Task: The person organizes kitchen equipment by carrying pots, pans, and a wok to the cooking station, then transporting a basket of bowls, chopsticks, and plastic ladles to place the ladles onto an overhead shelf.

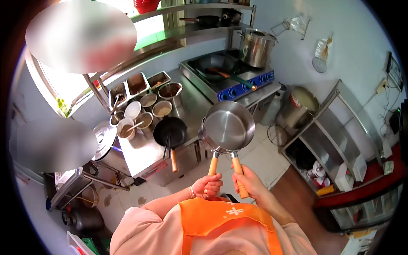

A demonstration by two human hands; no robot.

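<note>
Two steel saucepans with wooden handles are held up in front of the orange apron. My left hand (207,186) is wrapped round the handle of the rear saucepan (203,138), which is mostly hidden behind the other one. My right hand (247,180) grips the handle of the front saucepan (228,126), whose shiny inside faces me and looks empty. The two pans overlap, and whether they touch I cannot tell. Left of them, a small black frying pan (170,131) with chopsticks in it rests on the steel counter (135,155).
Several containers of seasonings (148,100) stand on the counter. Behind is a stove (238,91) with a wok (216,66) and a tall pot (257,49). At the right are a large pot (301,106) on the floor and a metal shelf unit (327,138).
</note>
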